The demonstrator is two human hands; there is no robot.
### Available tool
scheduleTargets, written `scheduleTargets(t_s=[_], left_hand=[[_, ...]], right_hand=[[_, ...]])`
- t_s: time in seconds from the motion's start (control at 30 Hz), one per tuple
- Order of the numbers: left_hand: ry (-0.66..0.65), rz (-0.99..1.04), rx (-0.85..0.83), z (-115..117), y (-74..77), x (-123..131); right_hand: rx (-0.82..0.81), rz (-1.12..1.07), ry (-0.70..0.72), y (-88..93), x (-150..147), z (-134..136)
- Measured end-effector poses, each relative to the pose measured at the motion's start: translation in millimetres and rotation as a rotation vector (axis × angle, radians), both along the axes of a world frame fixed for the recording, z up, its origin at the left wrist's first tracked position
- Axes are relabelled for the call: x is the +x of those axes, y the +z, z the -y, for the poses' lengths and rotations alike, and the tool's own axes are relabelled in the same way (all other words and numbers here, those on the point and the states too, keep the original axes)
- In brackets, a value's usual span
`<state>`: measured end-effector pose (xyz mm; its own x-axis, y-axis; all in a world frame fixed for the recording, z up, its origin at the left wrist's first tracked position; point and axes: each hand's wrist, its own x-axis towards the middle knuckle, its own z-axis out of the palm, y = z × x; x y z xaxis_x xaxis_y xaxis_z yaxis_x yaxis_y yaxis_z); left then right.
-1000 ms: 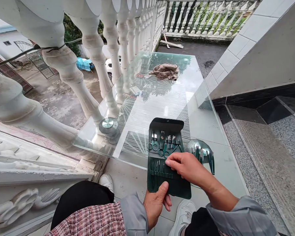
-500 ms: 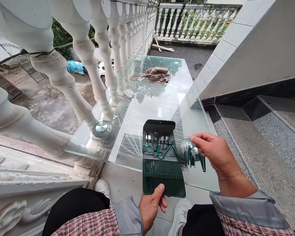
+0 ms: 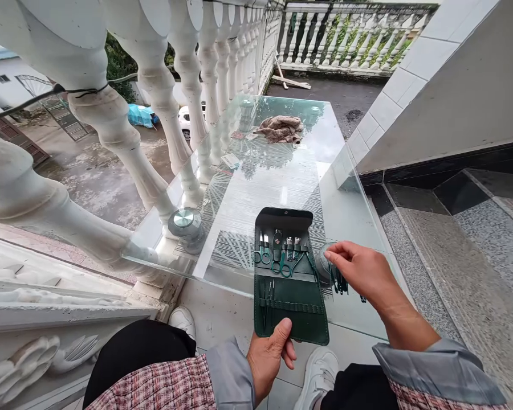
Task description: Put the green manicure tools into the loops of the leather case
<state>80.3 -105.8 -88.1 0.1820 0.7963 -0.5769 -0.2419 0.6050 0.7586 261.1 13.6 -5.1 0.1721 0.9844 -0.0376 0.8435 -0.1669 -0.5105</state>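
A dark green manicure case (image 3: 290,302) lies open on the near edge of a glass table (image 3: 282,176). Scissors, clippers and other green-handled tools (image 3: 282,253) sit in its upper half; thin tools sit in its lower band. My left hand (image 3: 271,353) grips the case's bottom edge, thumb on top. My right hand (image 3: 361,272) hovers just right of the case over several loose green tools (image 3: 340,282) on the glass, fingers pinched together above them. What the fingertips hold, if anything, is hidden.
A white balustrade (image 3: 162,97) runs along the table's left side. A round metal fitting (image 3: 183,219) sits at the table's left corner, a crumpled brown cloth (image 3: 281,128) at the far end. Stone steps (image 3: 465,239) rise on the right. My knees and white shoes are below.
My right hand left the case's lower band, swung right above the loose tools, and has now come down closer over them. My left hand kept its grip on the case.
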Motion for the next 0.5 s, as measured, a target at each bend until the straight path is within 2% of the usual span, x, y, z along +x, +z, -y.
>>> scheduleTargets(t_s=[0.07, 0.17, 0.33, 0.5], left_hand=[[0.002, -0.002, -0.001, -0.3, -0.6, 0.8], [0.013, -0.010, 0.010, -0.4, -2.8, 2.0], [-0.011, -0.037, 0.065, -0.1, -7.9, 1.4], [-0.047, -0.069, 0.110, -0.7, -8.5, -1.5]], right_hand=[[-0.071, -0.208, 0.132, 3.0, -19.3, 9.9], [-0.382, -0.426, 0.315, -0.1, -48.3, 22.1], [-0.495, -0.474, 0.268, -11.0, -73.1, 23.5], [-0.517, -0.427, 0.233, -10.0, -82.0, 18.1]])
